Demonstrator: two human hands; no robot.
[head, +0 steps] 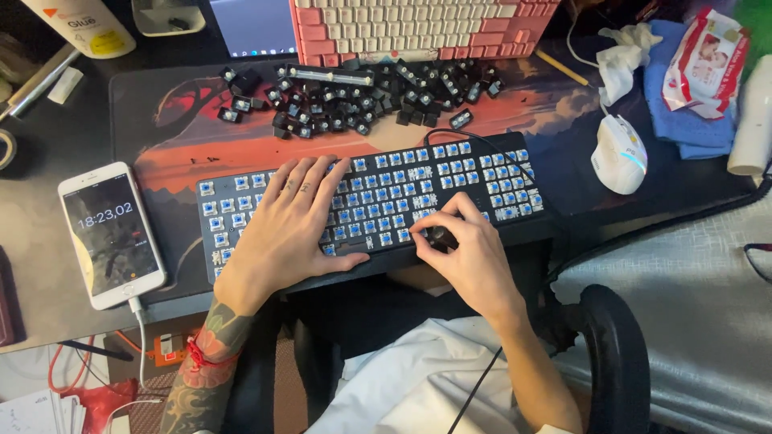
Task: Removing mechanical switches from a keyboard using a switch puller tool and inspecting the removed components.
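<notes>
A black keyboard (498, 181) with its keycaps off and blue switches showing lies on a desk mat (185, 145). My left hand (289, 229) rests flat on the keyboard's left half, fingers spread, thumb along the front edge. My right hand (470, 249) sits at the lower middle of the keyboard, fingertips pinched around a small dark keycap (438, 235) at the bottom row. A pile of loose black keycaps (362, 100) lies on the mat behind the keyboard.
A pink and white keyboard (418, 28) stands at the back. A white phone (111, 233) on a cable lies left, a white mouse (619, 153) right. Wipes packet (704, 60), blue cloth (683, 120), glue bottle (80, 24), chair armrest (615, 354).
</notes>
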